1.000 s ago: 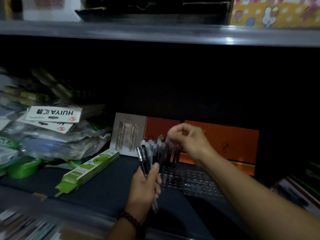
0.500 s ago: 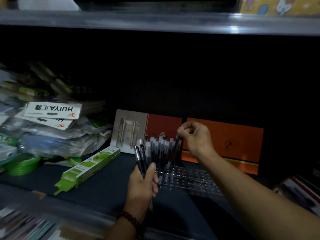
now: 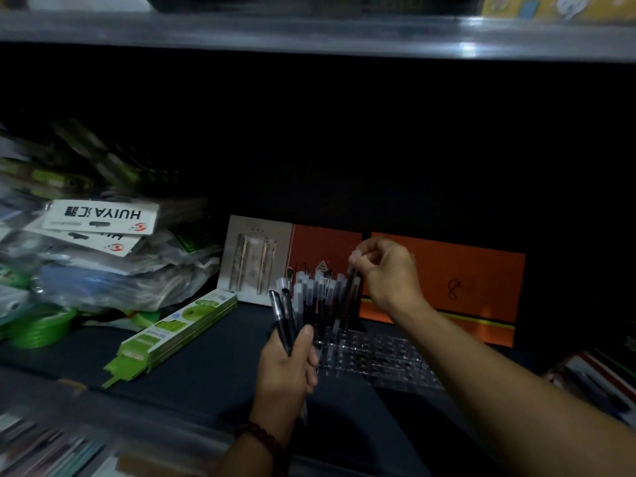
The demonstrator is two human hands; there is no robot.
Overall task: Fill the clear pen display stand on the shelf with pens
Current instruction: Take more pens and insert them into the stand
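A clear pen display stand (image 3: 385, 359) with rows of holes sits on the dark shelf, right of centre. Several black pens with frosted caps (image 3: 316, 290) stand upright in its left part. My left hand (image 3: 287, 366) grips a small bunch of black pens (image 3: 284, 316) just in front of the stand's left end. My right hand (image 3: 389, 273) is above the stand and pinches the capped top of one pen (image 3: 351, 290), which stands nearly upright at the right edge of the standing pens. The stand's right part shows bare holes.
Orange boxes (image 3: 447, 287) and a carded pen set (image 3: 256, 259) lean against the back behind the stand. A green flat box (image 3: 172, 333) lies to the left, beside a heap of plastic-bagged stationery (image 3: 96, 259). An upper shelf edge (image 3: 309, 32) runs overhead. More goods (image 3: 592, 380) lie at the right.
My right hand has carried one pen from the bunch in my left hand over to the stand and lowered it among the standing pens. The left hand stays in place.
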